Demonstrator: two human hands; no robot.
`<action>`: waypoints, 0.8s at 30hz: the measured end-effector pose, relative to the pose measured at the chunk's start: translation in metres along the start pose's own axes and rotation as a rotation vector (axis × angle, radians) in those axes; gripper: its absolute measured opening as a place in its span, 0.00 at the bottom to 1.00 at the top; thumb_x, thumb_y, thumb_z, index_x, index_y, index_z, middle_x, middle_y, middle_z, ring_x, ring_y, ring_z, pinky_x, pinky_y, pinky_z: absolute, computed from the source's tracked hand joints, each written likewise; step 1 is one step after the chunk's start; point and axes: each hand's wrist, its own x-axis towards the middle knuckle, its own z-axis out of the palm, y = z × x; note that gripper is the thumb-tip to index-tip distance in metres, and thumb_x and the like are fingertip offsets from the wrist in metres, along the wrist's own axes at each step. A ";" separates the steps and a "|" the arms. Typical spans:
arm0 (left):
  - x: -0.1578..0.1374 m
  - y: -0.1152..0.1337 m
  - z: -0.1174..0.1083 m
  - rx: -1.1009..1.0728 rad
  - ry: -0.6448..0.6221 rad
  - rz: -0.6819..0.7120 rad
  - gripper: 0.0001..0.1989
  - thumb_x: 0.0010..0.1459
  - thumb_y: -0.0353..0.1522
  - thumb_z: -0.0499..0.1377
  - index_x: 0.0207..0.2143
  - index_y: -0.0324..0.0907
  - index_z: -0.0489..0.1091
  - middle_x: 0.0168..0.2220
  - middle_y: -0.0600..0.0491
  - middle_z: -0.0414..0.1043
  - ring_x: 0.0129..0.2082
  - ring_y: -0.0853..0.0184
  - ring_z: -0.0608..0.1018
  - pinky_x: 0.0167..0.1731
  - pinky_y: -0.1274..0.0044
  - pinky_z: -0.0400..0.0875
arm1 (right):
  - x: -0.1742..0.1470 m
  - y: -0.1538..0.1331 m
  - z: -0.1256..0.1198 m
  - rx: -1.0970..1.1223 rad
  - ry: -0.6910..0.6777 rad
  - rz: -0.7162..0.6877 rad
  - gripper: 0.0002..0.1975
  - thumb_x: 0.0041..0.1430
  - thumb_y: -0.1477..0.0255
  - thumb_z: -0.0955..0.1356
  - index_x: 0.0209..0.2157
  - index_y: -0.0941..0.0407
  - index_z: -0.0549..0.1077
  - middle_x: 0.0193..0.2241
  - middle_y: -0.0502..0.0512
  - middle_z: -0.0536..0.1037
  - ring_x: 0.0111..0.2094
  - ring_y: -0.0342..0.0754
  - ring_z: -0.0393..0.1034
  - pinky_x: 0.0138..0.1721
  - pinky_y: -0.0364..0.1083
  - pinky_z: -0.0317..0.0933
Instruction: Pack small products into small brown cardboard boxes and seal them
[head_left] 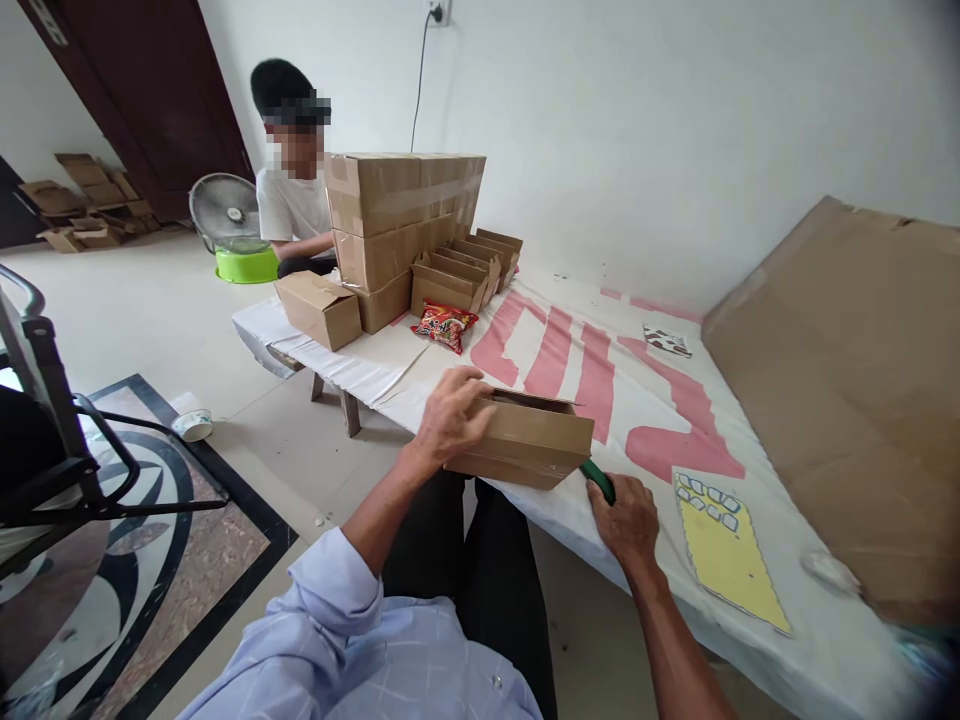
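A small brown cardboard box [532, 440] rests tilted at the near edge of the cloth-covered table, its top partly open. My left hand [454, 415] grips the box's left end, with the fingers over the upper edge and the thumb along the side. Close to the box's right end, my right hand [626, 515] is wrapped round a green handle [598, 480]. Whatever the handle belongs to is hidden behind the box, so its kind cannot be made out. A red snack packet [445, 325] lies beyond the box.
Taped cartons [405, 200] are stacked at the table's far left, beside several open boxes [465, 270]. A seated person [296, 200] is behind them. A large cardboard sheet [847, 400] leans at the right, near a yellow card [727, 550]. A metal-framed chair [90, 440] stands left.
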 end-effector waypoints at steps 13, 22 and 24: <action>-0.064 -0.078 0.000 -0.465 0.202 -0.538 0.05 0.57 0.30 0.66 0.37 0.42 0.81 0.50 0.46 0.81 0.47 0.62 0.82 0.37 0.76 0.76 | 0.003 0.006 -0.005 0.064 -0.025 -0.013 0.21 0.66 0.53 0.63 0.42 0.55 0.78 0.39 0.66 0.80 0.46 0.65 0.70 0.51 0.62 0.64; -0.048 -0.081 -0.004 -0.503 0.095 -0.459 0.10 0.57 0.28 0.67 0.42 0.44 0.83 0.58 0.44 0.77 0.56 0.58 0.80 0.45 0.73 0.80 | 0.005 0.008 -0.004 0.076 -0.056 0.005 0.23 0.65 0.52 0.64 0.43 0.56 0.79 0.40 0.68 0.80 0.47 0.67 0.71 0.52 0.64 0.64; -0.044 -0.083 -0.009 -0.481 0.105 -0.453 0.11 0.58 0.27 0.65 0.42 0.44 0.83 0.58 0.44 0.77 0.57 0.58 0.80 0.46 0.73 0.80 | 0.005 0.008 -0.005 0.077 -0.061 0.009 0.23 0.65 0.52 0.64 0.43 0.56 0.79 0.40 0.69 0.80 0.47 0.67 0.71 0.52 0.64 0.64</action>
